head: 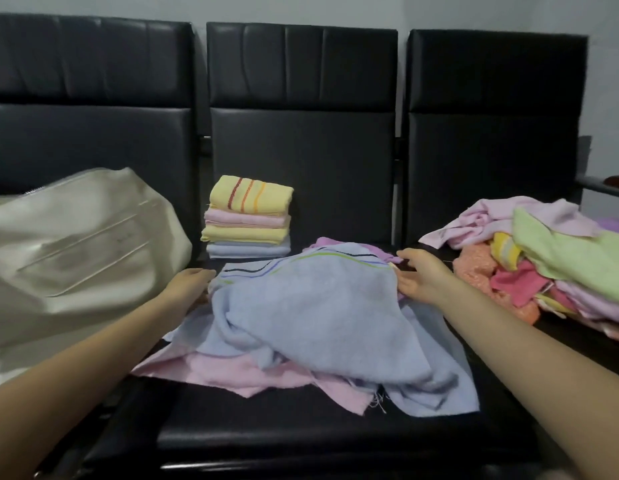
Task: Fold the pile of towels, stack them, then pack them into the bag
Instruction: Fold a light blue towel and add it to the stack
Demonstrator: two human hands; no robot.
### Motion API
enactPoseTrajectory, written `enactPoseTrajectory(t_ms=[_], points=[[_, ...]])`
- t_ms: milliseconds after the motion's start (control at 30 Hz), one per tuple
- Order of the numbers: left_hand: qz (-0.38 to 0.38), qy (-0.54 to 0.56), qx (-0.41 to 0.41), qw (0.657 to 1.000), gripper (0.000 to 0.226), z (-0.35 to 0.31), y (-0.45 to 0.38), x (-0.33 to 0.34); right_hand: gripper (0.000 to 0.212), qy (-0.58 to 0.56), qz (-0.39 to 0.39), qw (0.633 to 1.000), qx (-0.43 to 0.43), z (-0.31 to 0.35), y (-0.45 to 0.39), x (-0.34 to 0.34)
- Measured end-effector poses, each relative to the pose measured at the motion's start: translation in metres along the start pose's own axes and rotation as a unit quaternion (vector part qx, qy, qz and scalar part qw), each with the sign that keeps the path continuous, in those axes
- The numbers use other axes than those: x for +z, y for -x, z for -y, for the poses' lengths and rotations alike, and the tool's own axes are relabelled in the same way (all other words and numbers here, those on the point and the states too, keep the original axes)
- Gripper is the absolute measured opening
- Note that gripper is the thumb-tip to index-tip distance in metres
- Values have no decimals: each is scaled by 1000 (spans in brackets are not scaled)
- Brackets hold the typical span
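My left hand [192,282] and right hand [420,275] rest at opposite edges of a crumpled blue towel [311,306]; I cannot tell whether either grasps it. It lies over pink towels [232,370] on the middle black seat [266,431]. Folded stack [247,218] behind; cream bag [76,244] left; unfolded pile [543,258] right.

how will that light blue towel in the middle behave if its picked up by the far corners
The light blue towel lies crumpled in soft folds, so it will probably hang limp and floppy. It looks thin, likely light. It overlaps the pink towel, which may drag along.
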State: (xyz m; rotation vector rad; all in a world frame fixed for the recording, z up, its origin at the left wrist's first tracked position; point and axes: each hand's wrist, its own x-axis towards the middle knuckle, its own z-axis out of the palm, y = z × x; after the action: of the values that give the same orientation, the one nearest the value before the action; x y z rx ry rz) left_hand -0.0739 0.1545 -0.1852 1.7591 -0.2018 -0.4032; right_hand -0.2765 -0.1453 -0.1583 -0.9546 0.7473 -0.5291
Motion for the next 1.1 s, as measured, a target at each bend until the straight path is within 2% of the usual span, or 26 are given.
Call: enactPoseTrajectory(t_ms=[100, 167, 267, 300, 367, 433, 500, 567, 600, 633, 667, 700, 767, 833, 900, 967, 1000, 1033, 1100], points=[[20, 11, -46, 999, 23, -1, 21, -7, 16, 16, 63, 996, 61, -6, 24, -6], [19, 15, -7, 1000, 23, -1, 31, -7, 14, 57, 90, 991, 75, -11, 39, -9], [-5, -31, 90, 995, 27, 0, 48, -5, 17, 152, 105, 982, 47, -14, 66, -10], [-5, -35, 102, 994, 28, 0, 56, -2, 22, 192, 124, 973, 34, -15, 76, -11], [10, 3, 68, 998, 26, 3, 66, 4, 27, 270, 176, 947, -4, -15, 91, -15], [15, 49, 12, 999, 27, 4, 75, 8, 37, 376, 227, 897, -50, -15, 104, -21], [27, 54, -27, 998, 32, 6, 82, 9, 52, 533, 252, 803, -85, -19, 115, -25], [64, 25, -51, 996, 33, 8, 89, 9, 44, 682, 241, 681, -116, -29, 117, -25], [93, -9, -54, 994, 31, 8, 92, 9, 44, 722, 231, 638, -139, -33, 114, -26], [125, -52, -51, 990, 27, 8, 95, 9, 44, 733, 224, 620, -169, -37, 112, -25], [154, -100, -43, 982, 23, 8, 97, 10, 42, 718, 222, 633, -187, -37, 111, -26], [171, -131, -29, 976, 19, 6, 95, 9, 41, 671, 229, 679, -189, -34, 111, -25], [184, -119, 4, 976, 15, -1, 92, 9, 40, 520, 234, 800, -187, -24, 101, -22], [167, -8, 29, 985, 19, -14, 87, 7, 33, 382, 184, 884, -195, -11, 97, -13], [152, 108, 44, 982, 30, -32, 84, 6, 22, 229, 142, 945, -187, 6, 91, -3], [106, 155, 67, 980, 42, -52, 83, 5, 20, 68, 127, 981, -133, 27, 91, 8], [62, 171, 80, 980, 38, -61, 80, 3, 27, 29, 112, 986, -123, 37, 89, 11], [27, 198, 82, 976, 30, -68, 76, 2, 33, 7, 89, 987, -135, 43, 87, 13], [18, 258, 73, 963, 25, -75, 72, 4, 38, 2, 71, 982, -177, 46, 83, 15]])
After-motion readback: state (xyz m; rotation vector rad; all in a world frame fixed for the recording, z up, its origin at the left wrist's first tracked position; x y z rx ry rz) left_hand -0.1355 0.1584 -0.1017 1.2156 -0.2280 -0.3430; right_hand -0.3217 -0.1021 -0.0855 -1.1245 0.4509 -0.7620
